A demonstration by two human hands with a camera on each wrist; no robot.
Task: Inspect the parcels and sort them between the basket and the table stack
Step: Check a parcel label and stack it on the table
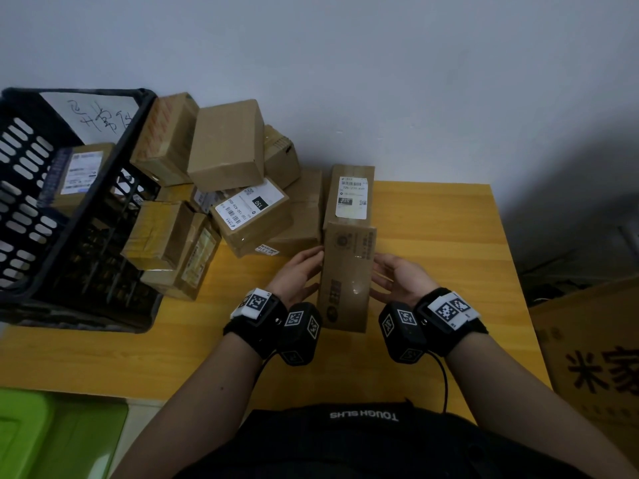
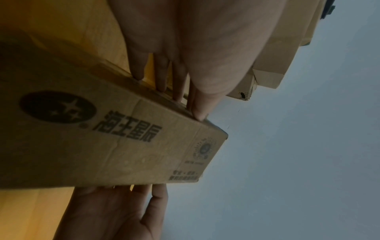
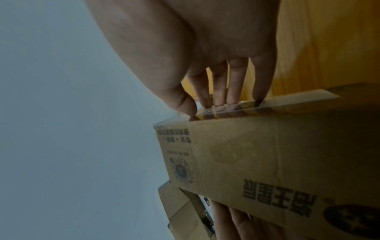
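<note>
Parcel in hand: long brown printed carton point(image 1: 346, 271), on or just above the yellow table point(image 1: 449, 257) in front of the person; whether its underside touches the table cannot be told. White shipping label point(image 1: 352, 197) on the face at its far end.
Left hand: left hand point(image 1: 300, 273) laid flat against the carton's left long side, fingers point(image 2: 162, 73) straight, tips at the upper edge.
Right hand: right hand point(image 1: 397, 276) against the carton's right long side, fingers point(image 3: 236, 82) nearly straight, tips and thumb on the taped edge; pressing, not wrapped round.
Step in hand: inspection, as judged; the carton sits pressed between two palms.
How to do it well: keep even pressure from both sides, since straight fingers give only friction; turn it slowly so the label and each taped seam come into sight; to lift it, curl the fingers under the bottom edge first.
Risk: glossy tape under the right fingertips may be slippery.
Left of the carton, near: loose pile of cardboard parcels point(image 1: 228, 188), some leaning; one touches or nearly touches the carton, so draw it clear without nudging.
Left of the carton, far: black slotted basket point(image 1: 31, 202), a labelled parcel point(image 1: 79, 174) inside.
Right of the carton, off the table: large printed cardboard box point(image 1: 594, 357).
</note>
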